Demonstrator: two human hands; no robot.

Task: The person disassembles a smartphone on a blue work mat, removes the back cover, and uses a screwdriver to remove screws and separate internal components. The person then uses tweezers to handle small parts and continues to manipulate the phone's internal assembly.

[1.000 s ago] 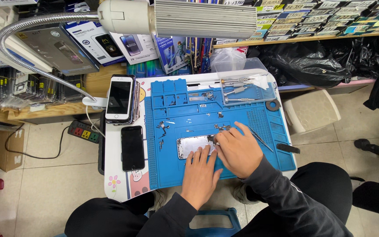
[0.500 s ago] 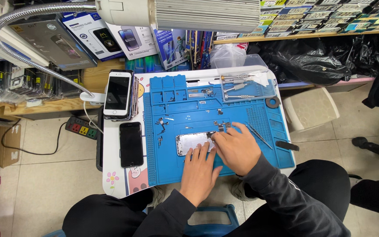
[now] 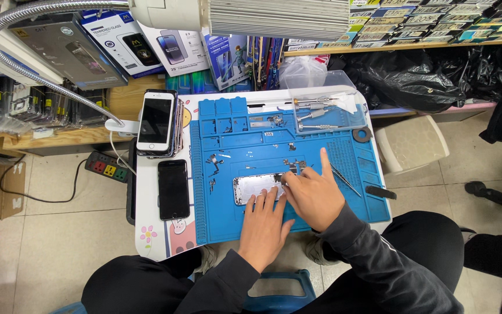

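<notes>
hands over opened silver phone body [image 3: 254, 187], lying flat on blue repair mat [image 3: 228, 215] near its front middle. left hand [image 3: 264, 224] resting flat, fingers spread and touching lower edge of phone body, grip apart, nothing clamped. right hand [image 3: 315, 195] covering right end of phone body, index finger pointing up and away; thumb and other fingertips pressed close at phone edge, but too small to tell if something is pinched there, so grip cannot be told. right part of phone body hidden under this hand. tiny screws and small parts [image 3: 213, 163] scattered on mat, shapes hard to make out. tweezers [image 3: 344, 180] just beside right hand. black phone [image 3: 173, 189] and stack of phones [image 3: 156, 123] on white surface [image 3: 146, 232], left of mat. lamp head [image 3: 274, 17] cut off at top.
</notes>
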